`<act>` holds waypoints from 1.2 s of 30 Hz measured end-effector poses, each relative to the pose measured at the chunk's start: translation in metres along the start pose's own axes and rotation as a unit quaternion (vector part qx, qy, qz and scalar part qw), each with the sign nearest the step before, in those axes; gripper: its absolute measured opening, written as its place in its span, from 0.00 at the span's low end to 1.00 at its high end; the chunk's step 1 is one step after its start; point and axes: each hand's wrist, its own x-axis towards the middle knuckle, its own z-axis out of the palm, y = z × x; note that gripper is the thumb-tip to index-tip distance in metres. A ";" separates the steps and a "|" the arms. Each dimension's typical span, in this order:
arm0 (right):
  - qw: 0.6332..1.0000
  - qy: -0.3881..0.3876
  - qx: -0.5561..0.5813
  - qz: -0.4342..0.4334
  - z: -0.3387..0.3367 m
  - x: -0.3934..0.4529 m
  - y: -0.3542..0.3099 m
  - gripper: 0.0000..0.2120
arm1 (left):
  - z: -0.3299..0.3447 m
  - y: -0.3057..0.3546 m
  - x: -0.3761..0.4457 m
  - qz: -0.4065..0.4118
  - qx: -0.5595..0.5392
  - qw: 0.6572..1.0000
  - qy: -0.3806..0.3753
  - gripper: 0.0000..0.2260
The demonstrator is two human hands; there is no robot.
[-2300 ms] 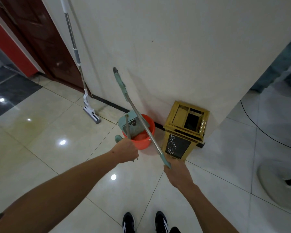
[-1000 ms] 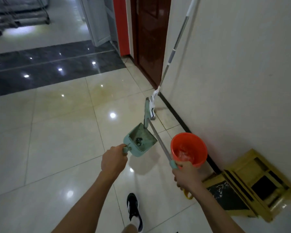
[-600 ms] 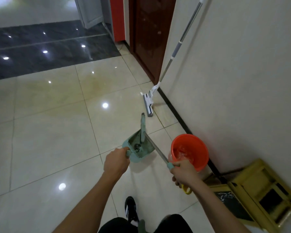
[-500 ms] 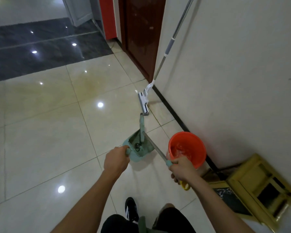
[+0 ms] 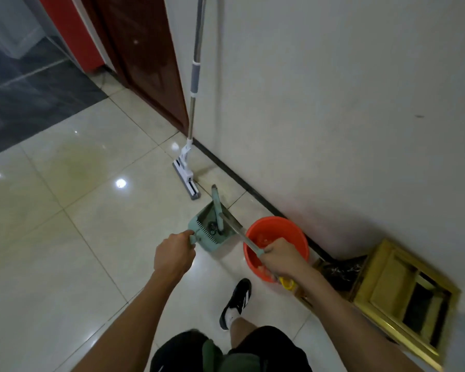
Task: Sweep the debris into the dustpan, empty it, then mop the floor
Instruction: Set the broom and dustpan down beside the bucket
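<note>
- Left hand (image 5: 174, 256): fist wrapped round the dustpan's stub handle, carrying it low over the floor.
- Right hand (image 5: 281, 256): clamped on the near end of the broom (image 5: 235, 229) shaft, held over the bucket rim; the two hands are apart.
- Dustpan (image 5: 212, 226): green, tilted, mouth facing away; the broom's shaft crosses over it and a second green upright part rises from its middle. A small dark clump shows inside; what it is cannot be told.
- Bucket (image 5: 275, 247): orange, on the floor just right of the dustpan, near the skirting; pale contents inside.
- Bin (image 5: 403, 299): brass-coloured, square-topped, against the wall right of the bucket.
- Step in hand, as judged: emptying looks done or nearly so; sweeping tools are being carried off to be parked.
- Next move, as judged: set broom and dustpan down by the wall, free both hands, then take the mop.
- Mop (image 5: 191, 146): flat-headed, leaning on the wall beyond the dustpan, beside a dark door (image 5: 142, 60).
- In the way: bucket and bin crowd the wall; glossy tiled floor (image 5: 65, 210) could be slippery once wet.
</note>
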 end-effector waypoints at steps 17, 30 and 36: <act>0.995 -0.015 0.004 0.097 -0.078 0.125 -0.106 0.11 | -0.012 0.054 0.202 0.094 0.063 0.989 -0.097 0.12; 0.987 -0.022 0.065 0.143 -0.095 0.175 -0.192 0.11 | -0.023 0.073 0.273 0.203 0.069 0.962 -0.168 0.22; 0.984 -0.020 0.102 0.145 -0.102 0.176 -0.216 0.07 | -0.021 0.076 0.282 0.225 0.019 0.944 -0.241 0.28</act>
